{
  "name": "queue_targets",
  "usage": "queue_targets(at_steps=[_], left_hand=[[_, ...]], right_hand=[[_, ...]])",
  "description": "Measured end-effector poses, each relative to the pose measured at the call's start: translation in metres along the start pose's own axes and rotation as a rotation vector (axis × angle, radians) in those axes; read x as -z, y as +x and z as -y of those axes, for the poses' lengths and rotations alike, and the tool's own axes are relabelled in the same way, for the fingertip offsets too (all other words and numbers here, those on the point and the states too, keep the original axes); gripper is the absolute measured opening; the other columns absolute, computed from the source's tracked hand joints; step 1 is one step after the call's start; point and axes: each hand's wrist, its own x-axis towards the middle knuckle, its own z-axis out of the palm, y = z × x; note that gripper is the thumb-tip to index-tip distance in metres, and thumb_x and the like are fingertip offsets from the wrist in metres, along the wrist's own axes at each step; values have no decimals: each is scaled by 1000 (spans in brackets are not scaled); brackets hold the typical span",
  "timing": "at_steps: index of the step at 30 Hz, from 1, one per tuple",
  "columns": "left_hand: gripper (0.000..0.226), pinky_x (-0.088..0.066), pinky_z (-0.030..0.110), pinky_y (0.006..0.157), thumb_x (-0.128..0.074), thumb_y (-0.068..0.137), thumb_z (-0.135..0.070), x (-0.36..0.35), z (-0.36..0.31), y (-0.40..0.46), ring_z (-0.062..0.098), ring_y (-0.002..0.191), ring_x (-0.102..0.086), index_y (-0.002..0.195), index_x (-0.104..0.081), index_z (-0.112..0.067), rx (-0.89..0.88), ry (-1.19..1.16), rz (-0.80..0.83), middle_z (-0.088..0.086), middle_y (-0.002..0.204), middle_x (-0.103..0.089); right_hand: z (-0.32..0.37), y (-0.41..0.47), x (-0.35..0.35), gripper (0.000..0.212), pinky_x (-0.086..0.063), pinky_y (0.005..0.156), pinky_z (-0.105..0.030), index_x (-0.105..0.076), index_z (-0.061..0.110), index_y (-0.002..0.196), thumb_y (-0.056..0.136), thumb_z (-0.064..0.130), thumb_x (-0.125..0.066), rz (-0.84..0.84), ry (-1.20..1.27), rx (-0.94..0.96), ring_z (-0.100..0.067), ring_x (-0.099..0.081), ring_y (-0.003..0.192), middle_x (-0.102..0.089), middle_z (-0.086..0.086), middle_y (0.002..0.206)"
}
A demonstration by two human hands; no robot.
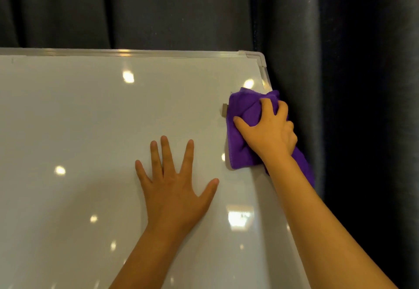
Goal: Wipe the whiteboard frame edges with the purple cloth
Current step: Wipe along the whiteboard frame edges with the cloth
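Whiteboard (90, 118): glossy white panel, tilted away from the viewer, with several bright light reflections across its surface. Frame (140, 53): thin silver metal strip along the top edge, meeting a rounded corner piece at upper right and running down the right edge. Cloth (243, 134): purple, bunched and folded, lying over the right frame edge a short way below the corner; one part rests on the white panel, another part hangs off the outer side of the board behind the forearm. Right hand (269, 134): on top of the cloth, its fingers (268, 105) curled and gripping the fabric, thumb stretched left across the cloth, pressing it against the board's right edge. Left hand (174, 188): flat on the panel, palm down, fingers spread wide and holding nothing, placed left of and below the cloth, apart from it. Small grey tab (224, 109): on the panel just beside the cloth's left edge, partly covered; what it is cannot be told. Curtain (226, 9): dark grey, in folds, behind the board and to its right.
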Motion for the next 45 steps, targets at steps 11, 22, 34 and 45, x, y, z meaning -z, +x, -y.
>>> queue_targets(at_steps=[11, 22, 34, 45], left_hand=[[84, -12, 63, 109, -25, 78, -72, 3, -16, -86, 40, 144, -12, 149, -25, -27, -67, 44, 53, 21, 156, -16], [75, -8, 56, 115, -25, 84, -64, 13, -13, -133, 32, 147, -2, 150, -17, -29, -72, 21, 112, 14, 159, -6], [74, -7, 52, 113, -12, 87, -67, 5, -13, -130, 32, 146, -9, 148, -27, -29, -48, 4, 112, 13, 158, -14], [74, -14, 57, 113, -29, 84, -61, -4, -13, -130, 33, 146, -9, 149, -16, -27, -17, 38, 69, 15, 158, -12]], right_hand=[[-57, -152, 19, 80, -49, 77, -43, -23, 34, 134, 69, 75, -47, 53, -13, -82, -34, -52, 108, -30, -9, 142], [-29, -90, 34, 79, -43, 88, -48, -20, 29, 142, 78, 64, -51, 138, 33, -15, -43, -44, 118, -22, -15, 146], [6, 28, 11, 84, -43, 88, -49, -18, 30, 144, 76, 71, -46, 131, -1, 104, -44, -44, 118, -18, -12, 151], [-46, -126, 16, 83, -49, 77, -40, -17, 33, 143, 75, 72, -45, 92, -35, 51, -38, -52, 110, -24, -10, 148]])
